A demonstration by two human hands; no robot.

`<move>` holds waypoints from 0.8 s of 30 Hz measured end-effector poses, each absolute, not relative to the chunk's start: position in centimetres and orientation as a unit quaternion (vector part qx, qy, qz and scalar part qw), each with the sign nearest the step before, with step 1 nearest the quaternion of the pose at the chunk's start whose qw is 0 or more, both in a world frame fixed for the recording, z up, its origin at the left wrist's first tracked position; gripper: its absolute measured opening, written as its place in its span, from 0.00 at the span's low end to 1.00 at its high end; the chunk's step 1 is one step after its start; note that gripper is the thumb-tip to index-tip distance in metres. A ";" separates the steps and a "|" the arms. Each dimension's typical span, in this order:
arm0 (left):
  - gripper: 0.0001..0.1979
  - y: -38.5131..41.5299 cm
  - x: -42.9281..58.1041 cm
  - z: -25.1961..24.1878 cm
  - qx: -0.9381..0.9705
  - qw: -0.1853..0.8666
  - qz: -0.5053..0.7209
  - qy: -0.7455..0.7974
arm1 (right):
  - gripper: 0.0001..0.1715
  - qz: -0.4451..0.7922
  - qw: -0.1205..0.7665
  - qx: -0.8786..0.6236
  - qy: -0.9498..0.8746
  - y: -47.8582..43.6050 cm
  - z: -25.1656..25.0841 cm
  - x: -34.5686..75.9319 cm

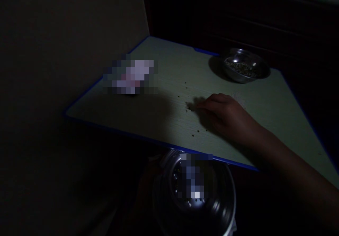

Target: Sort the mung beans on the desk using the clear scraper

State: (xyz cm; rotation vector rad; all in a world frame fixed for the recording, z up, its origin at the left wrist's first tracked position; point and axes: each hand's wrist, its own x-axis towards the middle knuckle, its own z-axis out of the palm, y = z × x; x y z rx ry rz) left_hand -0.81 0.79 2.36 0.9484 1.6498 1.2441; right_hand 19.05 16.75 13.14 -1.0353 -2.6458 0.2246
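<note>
The scene is very dark. My right hand (pixel 225 114) rests palm down on a pale green table (pixel 164 88) with a blue edge. Its fingers are pressed together and curved, and their tips touch the table among small dark grains (pixel 189 106). Whether any grains are pinched in the fingers is hidden. Below the table's near edge is a steel bowl (pixel 212 207) with a few grains in it. A dim shape at the bowl's left rim looks like my left hand (pixel 148 190), but its fingers are lost in the dark.
A second steel bowl (pixel 246 66) with grains in it stands at the far right of the table. A blurred pale object (pixel 131 75) lies at the table's left. A plain wall rises to the left, and dark furniture stands behind.
</note>
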 end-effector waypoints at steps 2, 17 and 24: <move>0.15 0.7 -1.0 2.2 0.386 0.424 0.501 0.649 | 0.19 0.102 0.157 -0.348 -0.918 16.7 13.1 19.2; 0.15 1.4 -0.6 1.6 0.365 0.436 0.522 0.636 | 0.20 0.069 0.198 -0.340 -0.917 17.6 11.7 18.8; 0.15 1.0 -0.6 1.9 0.359 0.437 0.530 0.631 | 0.19 0.086 0.189 -0.344 -0.916 17.1 12.3 19.0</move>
